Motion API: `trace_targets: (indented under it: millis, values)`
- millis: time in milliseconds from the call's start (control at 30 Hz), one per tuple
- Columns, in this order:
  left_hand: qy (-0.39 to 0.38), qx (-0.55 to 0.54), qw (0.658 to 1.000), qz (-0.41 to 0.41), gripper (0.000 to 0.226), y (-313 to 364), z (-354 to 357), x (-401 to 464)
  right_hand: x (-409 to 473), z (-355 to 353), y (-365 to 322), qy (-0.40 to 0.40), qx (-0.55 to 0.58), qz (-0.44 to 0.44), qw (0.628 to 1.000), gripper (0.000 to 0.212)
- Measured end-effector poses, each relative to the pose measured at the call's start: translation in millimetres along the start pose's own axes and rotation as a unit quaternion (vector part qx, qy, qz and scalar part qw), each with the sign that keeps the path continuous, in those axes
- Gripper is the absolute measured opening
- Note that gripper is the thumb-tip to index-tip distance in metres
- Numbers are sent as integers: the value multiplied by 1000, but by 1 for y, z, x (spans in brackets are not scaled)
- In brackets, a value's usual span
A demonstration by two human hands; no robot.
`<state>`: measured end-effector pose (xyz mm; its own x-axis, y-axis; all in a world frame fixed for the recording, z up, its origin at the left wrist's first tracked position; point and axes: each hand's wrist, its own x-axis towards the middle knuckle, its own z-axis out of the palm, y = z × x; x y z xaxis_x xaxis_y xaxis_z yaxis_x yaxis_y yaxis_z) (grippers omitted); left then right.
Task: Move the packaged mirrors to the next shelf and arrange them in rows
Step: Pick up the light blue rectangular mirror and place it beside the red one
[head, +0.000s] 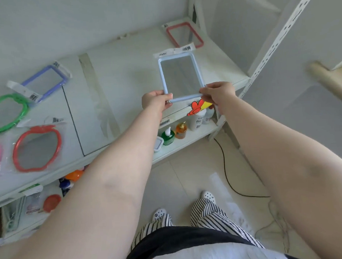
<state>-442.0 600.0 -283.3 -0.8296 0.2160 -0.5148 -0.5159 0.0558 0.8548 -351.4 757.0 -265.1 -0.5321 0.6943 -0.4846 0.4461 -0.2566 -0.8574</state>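
Pinching the light-blue mirror by its near corners, left hand and right hand fingers clamped, long axis pointing away toward the red mirror; barcoded header unreadable.

Brightness: the scene was bright and evenly lit, with a soft daylight tone.
Shadows: only weak, soft shadows lay on the white shelf, none with a hard edge.
Glare: the plastic wrap of the red apple-shaped mirror near the shelf's left edge showed pale reflections; the glass of the light blue mirror looked grey and dull.
Distortion: the wide lens bent the straight lines; the slotted upright leaned strongly and the forearms looked very large at the bottom edge.
Sharpness: the centre was rather clear; the corners and the barcode labels were soft, the print unreadable.
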Motion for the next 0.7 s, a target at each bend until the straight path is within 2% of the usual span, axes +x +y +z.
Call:
trace_targets:
  millis: [267, 400, 700]
  values:
    - [86, -58, 995, 3, 32, 9, 42, 10, 61, -11, -34, -104, -36, -31, 993, 14]
    - [126, -79, 989, 9, 39, 12, 44, 18, 79, 0, -46, -142, -47, -30, 988, 19]
    - [115, -125, 985, 9, 45, 41, 45, 66, 129, 38, -73, -164, -50, -20, 985, 21]
